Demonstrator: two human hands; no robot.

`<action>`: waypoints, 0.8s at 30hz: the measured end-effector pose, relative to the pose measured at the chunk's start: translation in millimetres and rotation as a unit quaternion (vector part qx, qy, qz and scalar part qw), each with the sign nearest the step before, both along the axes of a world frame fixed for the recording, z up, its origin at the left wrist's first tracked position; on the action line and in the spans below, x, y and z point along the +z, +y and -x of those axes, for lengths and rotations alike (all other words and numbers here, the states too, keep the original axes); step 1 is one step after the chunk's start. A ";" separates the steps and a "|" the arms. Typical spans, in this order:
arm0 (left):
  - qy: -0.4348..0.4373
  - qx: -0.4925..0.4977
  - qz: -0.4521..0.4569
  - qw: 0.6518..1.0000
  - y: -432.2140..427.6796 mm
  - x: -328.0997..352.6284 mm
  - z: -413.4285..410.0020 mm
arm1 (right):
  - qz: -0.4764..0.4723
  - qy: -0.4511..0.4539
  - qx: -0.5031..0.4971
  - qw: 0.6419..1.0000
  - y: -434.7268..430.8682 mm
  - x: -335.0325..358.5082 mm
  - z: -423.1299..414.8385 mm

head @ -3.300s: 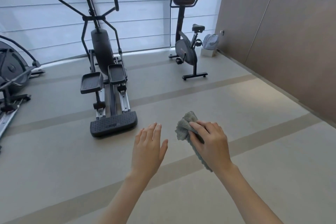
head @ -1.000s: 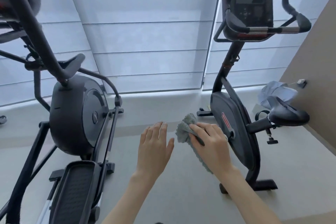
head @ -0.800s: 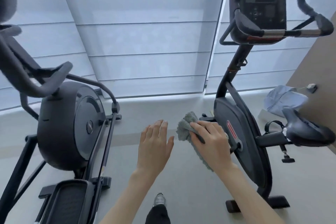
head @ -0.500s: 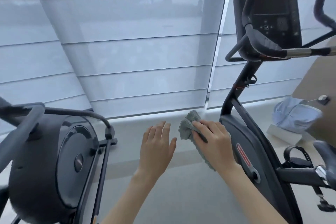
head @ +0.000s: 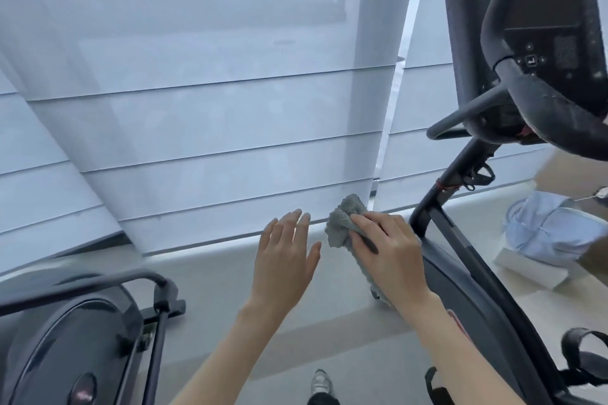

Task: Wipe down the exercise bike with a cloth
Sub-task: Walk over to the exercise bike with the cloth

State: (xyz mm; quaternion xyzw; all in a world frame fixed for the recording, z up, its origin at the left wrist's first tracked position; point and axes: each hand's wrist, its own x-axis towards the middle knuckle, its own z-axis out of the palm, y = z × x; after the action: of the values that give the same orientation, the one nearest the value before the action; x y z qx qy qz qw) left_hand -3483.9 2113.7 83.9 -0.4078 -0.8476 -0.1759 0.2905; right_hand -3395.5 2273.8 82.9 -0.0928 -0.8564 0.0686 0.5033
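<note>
Closer now: exercise bike (head: 467,289) looms just right of right hand (head: 391,256), which grips bunched cloth (head: 342,223) ready to wipe; left hand (head: 283,260) free, fingers straight, beside it.

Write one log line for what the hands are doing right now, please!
right hand grips grey cloth | left hand open, empty | exercise bike at right | cloth-to-bike contact: cannot tell
</note>
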 end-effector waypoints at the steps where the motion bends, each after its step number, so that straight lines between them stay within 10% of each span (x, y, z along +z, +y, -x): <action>1: 0.003 -0.002 -0.002 1.000 15.1 1.0 20.4 | 0.000 0.000 0.000 1.000 14.4 2.0 19.5; 24: 0.011 -0.239 -0.062 0.969 329.3 37.7 375.2 | -0.028 -0.016 -0.208 0.978 263.8 46.3 312.1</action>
State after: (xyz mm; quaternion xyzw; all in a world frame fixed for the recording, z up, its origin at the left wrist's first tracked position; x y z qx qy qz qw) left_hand -3859.1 2443.0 121.6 -0.5814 -0.7101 -0.2876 0.2740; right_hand -3707.7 2537.6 129.2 -0.2557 -0.8279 -0.0636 0.4951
